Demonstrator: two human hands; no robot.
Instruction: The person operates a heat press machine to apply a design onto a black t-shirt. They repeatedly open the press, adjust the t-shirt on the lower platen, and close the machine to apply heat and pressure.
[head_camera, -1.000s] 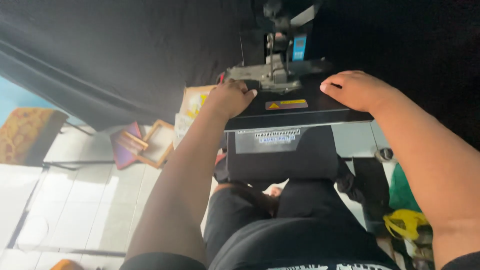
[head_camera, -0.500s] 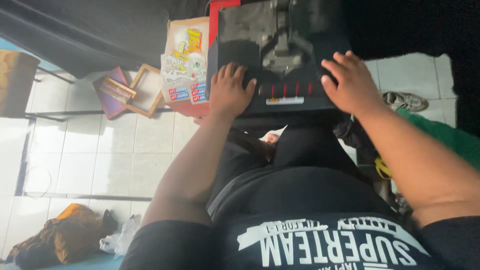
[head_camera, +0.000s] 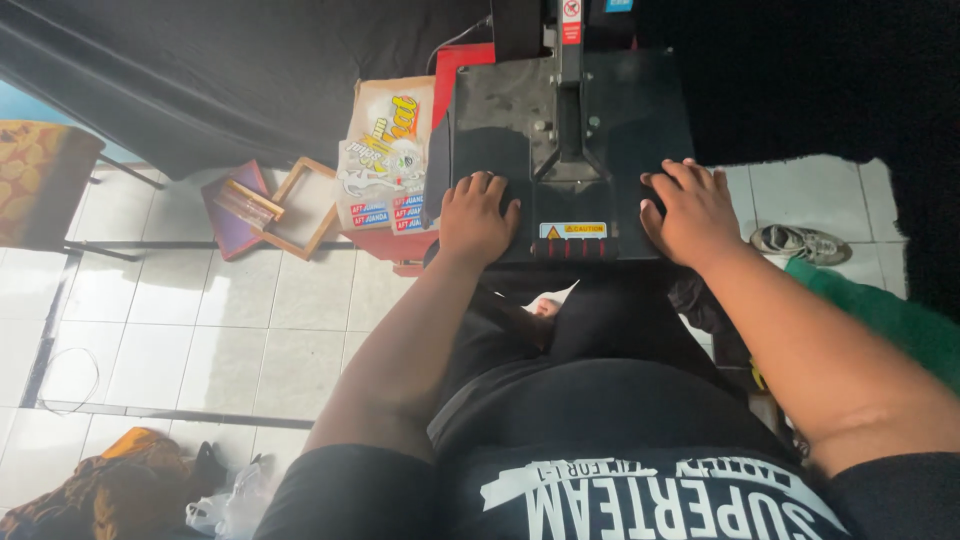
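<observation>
Head view: left hand (head_camera: 478, 217) and right hand (head_camera: 692, 212) flat on black heat press plate (head_camera: 620, 110), fingers spread, gripping nothing.

We see both hands resting on the press plate (head_camera: 620, 110) at twelve o'clock: left hand (head_camera: 478, 218) near its left edge, right hand (head_camera: 693, 212) near its right, the handle (head_camera: 568, 120) between them. A box (head_camera: 385, 150) stands at ten o'clock beside the press, frames (head_camera: 270, 205) farther left. A shoe (head_camera: 800, 243) lies at three o'clock. Cloth (head_camera: 100, 490) lies at seven o'clock.
</observation>
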